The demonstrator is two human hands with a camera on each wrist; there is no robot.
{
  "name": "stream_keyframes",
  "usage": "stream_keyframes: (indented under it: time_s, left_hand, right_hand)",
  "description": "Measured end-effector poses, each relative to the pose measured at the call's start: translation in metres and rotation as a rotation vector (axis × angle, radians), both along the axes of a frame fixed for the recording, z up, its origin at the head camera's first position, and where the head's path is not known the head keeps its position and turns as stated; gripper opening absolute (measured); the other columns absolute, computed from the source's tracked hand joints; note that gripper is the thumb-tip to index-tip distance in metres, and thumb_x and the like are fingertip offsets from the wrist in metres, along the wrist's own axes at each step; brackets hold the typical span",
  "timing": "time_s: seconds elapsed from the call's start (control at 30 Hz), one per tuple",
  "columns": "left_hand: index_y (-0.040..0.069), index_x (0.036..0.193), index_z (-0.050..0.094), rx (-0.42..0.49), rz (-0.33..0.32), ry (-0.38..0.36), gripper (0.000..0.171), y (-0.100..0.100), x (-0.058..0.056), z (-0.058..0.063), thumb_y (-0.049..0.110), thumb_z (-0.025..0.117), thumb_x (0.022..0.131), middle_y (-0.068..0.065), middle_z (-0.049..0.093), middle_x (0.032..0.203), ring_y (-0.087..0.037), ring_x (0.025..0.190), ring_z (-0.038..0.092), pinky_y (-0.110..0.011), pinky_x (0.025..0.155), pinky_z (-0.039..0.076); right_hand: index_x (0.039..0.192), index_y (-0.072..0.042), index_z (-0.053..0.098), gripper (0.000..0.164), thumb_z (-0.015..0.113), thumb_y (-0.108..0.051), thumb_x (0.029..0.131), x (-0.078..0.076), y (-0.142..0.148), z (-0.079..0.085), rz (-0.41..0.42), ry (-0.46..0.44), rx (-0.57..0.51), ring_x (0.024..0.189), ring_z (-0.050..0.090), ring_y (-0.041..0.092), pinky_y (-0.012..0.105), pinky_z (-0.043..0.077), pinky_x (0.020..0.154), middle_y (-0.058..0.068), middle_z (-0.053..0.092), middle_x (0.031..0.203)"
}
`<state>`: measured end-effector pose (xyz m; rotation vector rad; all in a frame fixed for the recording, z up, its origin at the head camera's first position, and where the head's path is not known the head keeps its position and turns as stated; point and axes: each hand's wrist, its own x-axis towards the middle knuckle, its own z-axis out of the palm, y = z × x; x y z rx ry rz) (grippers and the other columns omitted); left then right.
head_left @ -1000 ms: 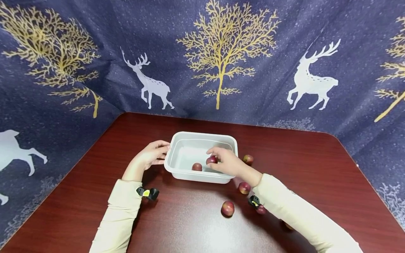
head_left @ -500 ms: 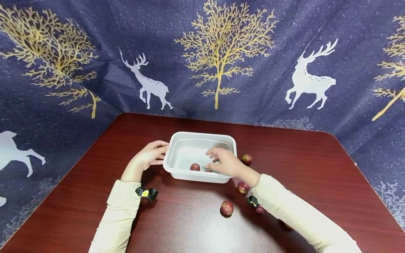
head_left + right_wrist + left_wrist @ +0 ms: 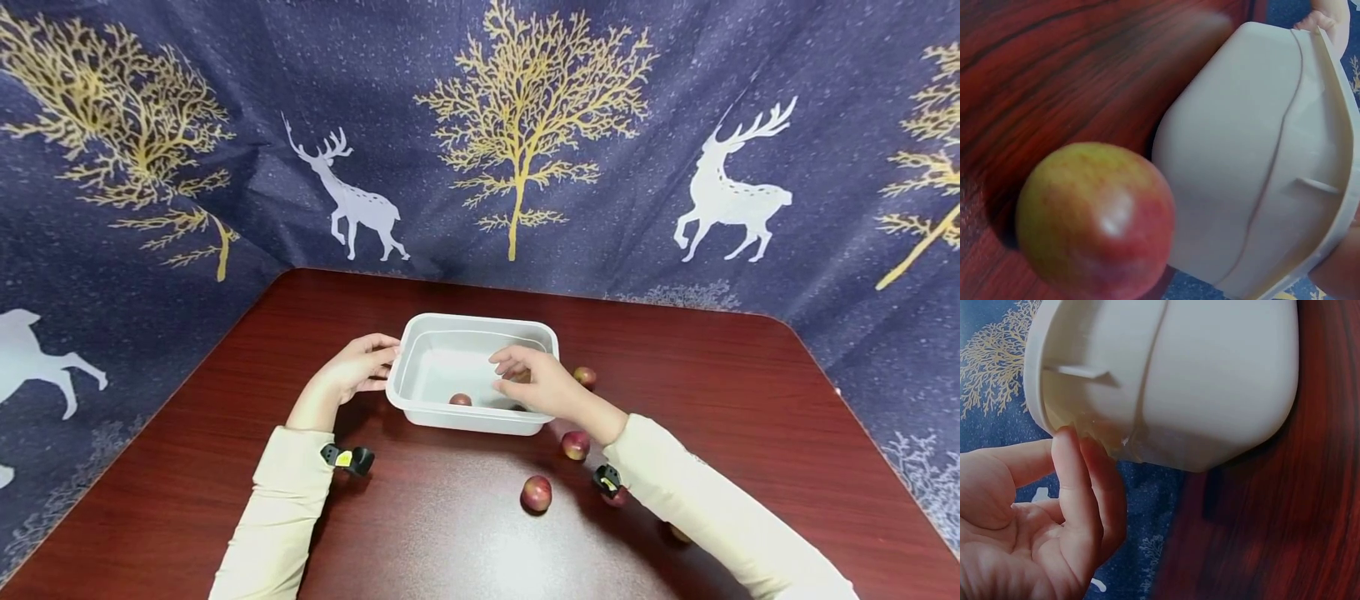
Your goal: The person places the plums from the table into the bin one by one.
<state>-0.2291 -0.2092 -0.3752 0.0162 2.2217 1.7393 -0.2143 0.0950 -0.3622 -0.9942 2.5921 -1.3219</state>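
Note:
A white plastic tub (image 3: 423,323) stands on the table. My left hand (image 3: 363,364) grips its left end, the fingertips (image 3: 1066,440) right at the rim's underside in the left wrist view. Inside the tub, my right hand (image 3: 532,379) hovers with thumb and fingers apart and nothing visible between them. A small round, plum-sized red fruit (image 3: 461,400) lies in the tub near the front wall, which partly hides it. A second fruit is mostly hidden below my right hand. The right wrist view has a red and yellow-green fruit (image 3: 1094,219) on the table close to the tub.
Outside the tub, to the right and front, are several loose fruits: one behind my right wrist (image 3: 585,377), others nearer (image 3: 576,445) and at the front (image 3: 537,493). My right sleeve (image 3: 697,483) partly covers some. A dark blue patterned cloth (image 3: 480,125) hangs behind the reddish-brown table (image 3: 712,375).
My right hand has let go of a fruit, which has dropped from between its fingers into the tub. The other fruit in the tub has shifted slightly toward the front wall. My left hand stays put.

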Motion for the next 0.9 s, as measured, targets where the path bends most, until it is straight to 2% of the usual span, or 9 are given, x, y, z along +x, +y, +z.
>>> stream_keyframes:
  time_s: [0.23, 0.47, 0.67, 0.9]
  left_hand:
    - [-0.007, 0.132, 0.040, -0.014, 0.011, 0.001, 0.041, 0.001, 0.000, -0.001, 0.017, 0.047, 0.099, -0.004, 0.058, 0.095, -0.007, 0.075, 0.061, -0.022, 0.068, 0.054]
    - [-0.007, 0.132, 0.039, -0.015, 0.007, -0.001, 0.041, 0.001, 0.001, 0.001, 0.017, 0.047, 0.099, -0.005, 0.058, 0.097, -0.007, 0.075, 0.060, -0.022, 0.070, 0.054]
    - [-0.008, 0.133, 0.039, -0.012, -0.001, -0.004, 0.041, 0.003, 0.003, 0.002, 0.016, 0.047, 0.100, -0.004, 0.057, 0.095, -0.007, 0.074, 0.059, -0.022, 0.069, 0.054]
    - [-0.007, 0.133, 0.038, -0.024, 0.001, 0.002, 0.043, 0.003, 0.003, 0.003, 0.018, 0.047, 0.099, -0.005, 0.057, 0.096, -0.008, 0.075, 0.058, -0.022, 0.069, 0.054]
  right_hand:
    - [0.116, 0.004, 0.057, 0.032, 0.065, -0.009, 0.088, 0.004, 0.005, 0.003, 0.050, 0.021, 0.009, 0.099, 0.062, 0.035, 0.044, 0.051, 0.087, 0.023, 0.064, 0.105]
    - [0.116, 0.001, 0.058, 0.033, 0.067, -0.009, 0.086, 0.017, 0.013, 0.012, 0.053, 0.053, 0.012, 0.100, 0.062, 0.036, 0.047, 0.049, 0.089, 0.022, 0.065, 0.108]
    - [0.111, 0.000, 0.061, 0.030, 0.069, -0.009, 0.084, 0.029, 0.021, 0.016, 0.054, 0.137, 0.048, 0.098, 0.061, 0.031, 0.040, 0.050, 0.085, 0.014, 0.066, 0.106]
    - [0.112, -0.002, 0.062, 0.031, 0.071, -0.010, 0.083, 0.047, 0.029, 0.020, 0.048, 0.204, 0.104, 0.102, 0.060, 0.025, 0.037, 0.048, 0.090, 0.009, 0.064, 0.110]
